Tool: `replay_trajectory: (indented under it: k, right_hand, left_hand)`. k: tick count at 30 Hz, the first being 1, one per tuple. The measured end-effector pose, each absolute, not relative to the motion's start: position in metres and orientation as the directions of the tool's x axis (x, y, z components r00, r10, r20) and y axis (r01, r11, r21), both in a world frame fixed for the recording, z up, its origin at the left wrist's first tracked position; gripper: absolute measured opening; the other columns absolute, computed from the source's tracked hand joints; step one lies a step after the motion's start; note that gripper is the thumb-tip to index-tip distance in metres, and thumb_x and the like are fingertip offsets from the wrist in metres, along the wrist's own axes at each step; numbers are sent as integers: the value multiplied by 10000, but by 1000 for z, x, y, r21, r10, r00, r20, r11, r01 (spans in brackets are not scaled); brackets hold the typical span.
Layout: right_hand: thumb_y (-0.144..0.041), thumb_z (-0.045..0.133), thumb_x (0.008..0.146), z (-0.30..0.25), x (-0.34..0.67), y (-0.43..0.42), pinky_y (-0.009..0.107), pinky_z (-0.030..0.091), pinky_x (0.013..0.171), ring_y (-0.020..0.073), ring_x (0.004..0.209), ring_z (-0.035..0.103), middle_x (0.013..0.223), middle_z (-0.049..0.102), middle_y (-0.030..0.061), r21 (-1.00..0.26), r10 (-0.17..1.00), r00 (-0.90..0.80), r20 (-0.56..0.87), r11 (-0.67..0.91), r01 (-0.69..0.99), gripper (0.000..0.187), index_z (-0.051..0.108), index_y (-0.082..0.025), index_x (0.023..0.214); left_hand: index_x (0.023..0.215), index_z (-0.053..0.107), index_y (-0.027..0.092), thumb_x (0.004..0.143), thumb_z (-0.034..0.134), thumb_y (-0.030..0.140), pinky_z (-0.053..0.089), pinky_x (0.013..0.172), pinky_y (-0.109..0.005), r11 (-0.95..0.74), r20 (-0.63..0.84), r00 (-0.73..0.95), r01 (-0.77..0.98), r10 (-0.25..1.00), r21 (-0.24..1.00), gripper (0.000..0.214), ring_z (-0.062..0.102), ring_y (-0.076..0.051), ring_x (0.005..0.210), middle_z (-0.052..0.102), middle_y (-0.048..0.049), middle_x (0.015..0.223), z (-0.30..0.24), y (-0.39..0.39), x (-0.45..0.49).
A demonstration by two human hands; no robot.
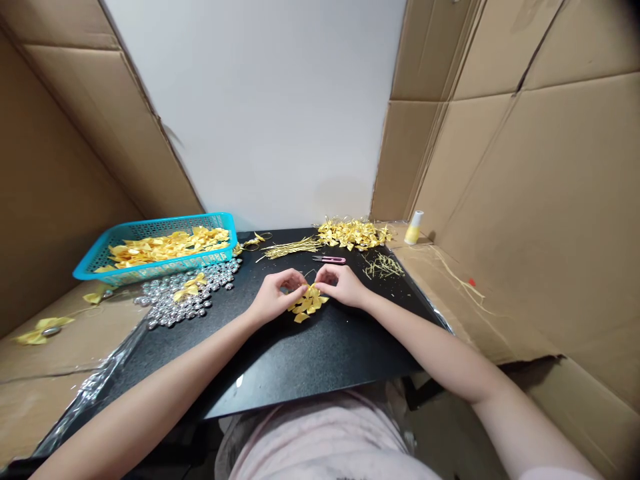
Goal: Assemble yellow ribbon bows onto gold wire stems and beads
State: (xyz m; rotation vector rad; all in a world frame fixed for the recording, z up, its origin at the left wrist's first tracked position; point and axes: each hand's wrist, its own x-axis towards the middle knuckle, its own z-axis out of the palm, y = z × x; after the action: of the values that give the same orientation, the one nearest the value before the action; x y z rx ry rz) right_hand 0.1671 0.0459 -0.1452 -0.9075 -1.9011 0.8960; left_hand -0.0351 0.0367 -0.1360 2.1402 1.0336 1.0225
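Both hands meet over the middle of a black table (310, 353). My left hand (273, 297) and my right hand (341, 285) are closed in a pinch on a small bunch of yellow ribbon petals (307, 303), which hangs between the fingertips and touches the table. A thin gold wire rises from the bunch between the two hands.
A blue basket (157, 250) of yellow ribbon pieces stands at the back left, with silver beads (187, 293) heaped in front of it. Pink snips (330, 259), gold wires (290, 248), finished yellow pieces (354, 234) and a thread spool (415, 227) lie behind. Cardboard walls enclose both sides.
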Motion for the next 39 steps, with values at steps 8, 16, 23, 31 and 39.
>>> replay_trajectory:
  k: [8,16,23,31,39]
  right_hand:
    - [-95,553,755,-147,168,44,234,454,650,115,636,564,686,612,-9,-678,742,-492,454,647,349,88,599,-169,743]
    - [-95,589,790,-142,170,42,241,398,677,129,668,578,753,657,18,-457,680,-603,418,731,507,79,616,-169,790]
    - [-156,607,831,-140,169,41,286,293,731,162,805,594,859,681,30,-256,625,-665,408,778,574,48,596,-175,874]
    - [-191,609,860,-143,170,44,312,246,748,166,820,568,916,701,33,-131,579,-690,435,798,588,36,632,-182,833]
    - [-194,623,847,-139,168,41,318,266,788,179,851,568,884,675,45,-248,656,-666,355,753,610,45,600,-164,822]
  left_hand:
    - [735,629,165,759,587,213,452,630,-213,-653,409,516,512,753,558,68,576,-112,619,640,10,669,-134,36,-36]
    - [750,650,166,752,594,232,439,625,-218,-638,363,534,541,764,548,87,571,-117,607,661,4,679,-135,37,-35]
    - [769,660,165,762,589,249,432,627,-223,-639,358,538,548,763,539,111,549,-121,621,640,3,671,-135,37,-36]
    - [771,660,153,774,596,321,424,587,-219,-583,316,510,537,800,610,180,517,-115,591,639,-2,651,-136,40,-36]
    - [786,648,165,803,573,321,427,620,-235,-619,308,560,534,769,576,174,550,-131,638,657,-10,698,-137,42,-38]
